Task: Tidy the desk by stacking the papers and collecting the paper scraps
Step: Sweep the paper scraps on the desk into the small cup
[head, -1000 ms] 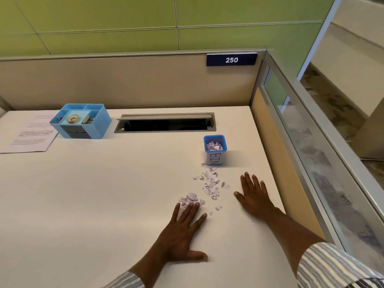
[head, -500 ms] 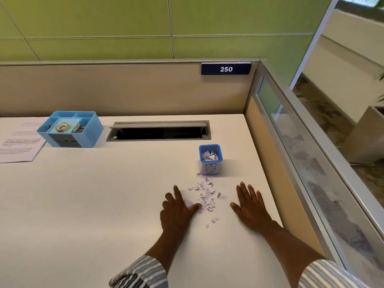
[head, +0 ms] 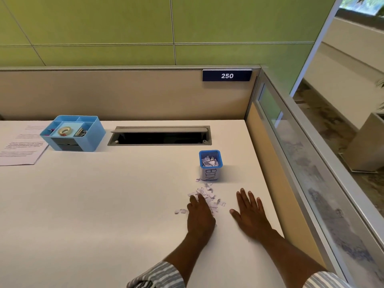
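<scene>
Scraps (head: 208, 193) of white paper lie scattered on the desk (head: 104, 204), right of the frame's centre, just below the bin (head: 209, 174). A few stray pieces (head: 180, 210) sit to the left of the main cluster. The bin is a small blue-rimmed cup labelled "BIN", standing upright and already holding torn paper.

The left hand (head: 200, 217) rests palm down on the lower left edge of the cluster. Its fingers (head: 199, 201) are held close together, with their tips on the scraps and pointing toward the bin. The right hand (head: 250, 215) lies flat on the desk just right of the cluster, clear of it, with its fingers (head: 248, 201) straight and slightly spread. Striped sleeves (head: 158, 275) show at the lower edge.

Papers (head: 20, 146) with printed lines lie at the left edge of the frame, well apart from the hands. Beside them stands a blue organiser (head: 91, 138) containing a tape roll (head: 65, 130). A cable slot (head: 160, 136) is cut into the desk at centre. A sign (head: 227, 75) reading "250" hangs on the partition (head: 124, 94) above.
</scene>
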Action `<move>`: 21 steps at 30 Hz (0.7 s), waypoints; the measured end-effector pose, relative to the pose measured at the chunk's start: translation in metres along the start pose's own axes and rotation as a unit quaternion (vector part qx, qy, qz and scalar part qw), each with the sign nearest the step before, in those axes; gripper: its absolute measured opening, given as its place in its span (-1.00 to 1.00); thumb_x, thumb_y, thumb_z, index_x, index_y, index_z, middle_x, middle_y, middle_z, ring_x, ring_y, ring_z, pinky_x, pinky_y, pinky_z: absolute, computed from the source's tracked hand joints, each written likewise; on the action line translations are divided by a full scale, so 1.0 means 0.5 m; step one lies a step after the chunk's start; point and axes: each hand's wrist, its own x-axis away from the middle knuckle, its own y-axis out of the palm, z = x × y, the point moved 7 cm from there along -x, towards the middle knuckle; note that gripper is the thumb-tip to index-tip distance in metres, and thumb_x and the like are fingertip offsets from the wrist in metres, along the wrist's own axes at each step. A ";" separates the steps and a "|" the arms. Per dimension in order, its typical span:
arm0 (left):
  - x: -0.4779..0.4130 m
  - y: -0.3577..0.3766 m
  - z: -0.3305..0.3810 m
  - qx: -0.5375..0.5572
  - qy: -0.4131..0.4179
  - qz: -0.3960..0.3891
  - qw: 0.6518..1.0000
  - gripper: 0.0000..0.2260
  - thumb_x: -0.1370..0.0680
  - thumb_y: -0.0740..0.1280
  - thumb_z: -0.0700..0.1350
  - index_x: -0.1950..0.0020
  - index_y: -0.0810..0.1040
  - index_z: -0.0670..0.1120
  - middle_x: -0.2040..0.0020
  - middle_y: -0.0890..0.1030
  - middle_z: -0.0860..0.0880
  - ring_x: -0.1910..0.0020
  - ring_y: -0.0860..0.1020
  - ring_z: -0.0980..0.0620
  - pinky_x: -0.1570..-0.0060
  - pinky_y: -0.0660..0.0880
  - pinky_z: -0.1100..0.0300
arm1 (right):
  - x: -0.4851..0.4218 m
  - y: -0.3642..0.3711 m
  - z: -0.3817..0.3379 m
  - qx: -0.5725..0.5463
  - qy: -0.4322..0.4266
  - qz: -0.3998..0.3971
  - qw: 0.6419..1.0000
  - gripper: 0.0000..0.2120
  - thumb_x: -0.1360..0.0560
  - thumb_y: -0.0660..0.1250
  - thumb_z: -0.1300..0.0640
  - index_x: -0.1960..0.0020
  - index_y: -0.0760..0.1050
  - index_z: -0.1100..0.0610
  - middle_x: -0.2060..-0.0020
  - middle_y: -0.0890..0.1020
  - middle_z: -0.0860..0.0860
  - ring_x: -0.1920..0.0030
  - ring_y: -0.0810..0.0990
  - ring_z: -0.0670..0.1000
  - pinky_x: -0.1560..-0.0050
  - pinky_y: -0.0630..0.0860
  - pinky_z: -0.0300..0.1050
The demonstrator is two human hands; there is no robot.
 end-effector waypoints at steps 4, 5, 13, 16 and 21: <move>-0.016 -0.007 0.008 0.009 0.029 0.024 0.999 -0.31 -0.54 0.27 -0.18 -0.59 0.01 -0.08 -0.60 -0.07 -0.17 -0.54 0.07 -0.17 -0.43 0.25 0.02 | 0.000 0.000 0.000 0.001 0.000 0.004 1.000 -0.33 -0.62 -0.08 -0.22 -0.58 -0.24 0.06 -0.57 -0.24 0.00 -0.56 -0.28 0.05 -0.53 -0.28 0.08; -0.019 -0.011 0.011 -0.016 0.043 0.040 0.998 -0.30 -0.54 0.27 -0.08 -0.60 0.00 -0.05 -0.60 -0.11 -0.18 -0.56 -0.01 -0.19 -0.48 0.14 -0.02 | 0.000 0.001 0.000 0.003 -0.001 0.007 1.000 -0.33 -0.62 -0.08 -0.22 -0.58 -0.24 0.06 -0.57 -0.24 0.00 -0.56 -0.28 0.06 -0.53 -0.28 0.08; -0.038 0.010 -0.046 -0.041 -0.094 0.021 0.995 0.18 -0.27 0.17 0.59 -0.59 -0.20 -0.13 -0.56 -0.21 -0.33 -0.54 -0.22 -0.35 -0.43 -0.15 -0.34 | 0.000 0.004 0.003 0.008 0.000 0.027 1.000 -0.33 -0.62 -0.09 -0.23 -0.58 -0.23 0.04 -0.57 -0.24 -0.01 -0.56 -0.27 0.04 -0.52 -0.30 0.06; -0.053 0.017 -0.042 -0.048 -0.049 0.005 0.998 0.12 -0.33 0.20 0.54 -0.59 -0.16 -0.14 -0.59 -0.17 -0.27 -0.56 -0.17 -0.28 -0.48 -0.12 -0.24 | -0.001 0.005 0.004 0.013 -0.002 0.034 0.999 -0.33 -0.61 -0.10 -0.24 -0.58 -0.24 0.04 -0.57 -0.24 -0.01 -0.56 -0.27 0.04 -0.52 -0.30 0.06; -0.071 0.016 0.002 -0.048 0.079 0.004 0.996 -0.09 -0.50 0.25 0.33 -0.60 -0.20 -0.05 -0.61 -0.22 -0.11 -0.59 -0.15 -0.12 -0.54 -0.07 -0.04 | 0.003 0.002 0.002 0.023 -0.007 0.046 0.999 -0.33 -0.61 -0.10 -0.24 -0.58 -0.24 0.04 -0.56 -0.24 0.00 -0.56 -0.27 0.04 -0.49 -0.37 0.02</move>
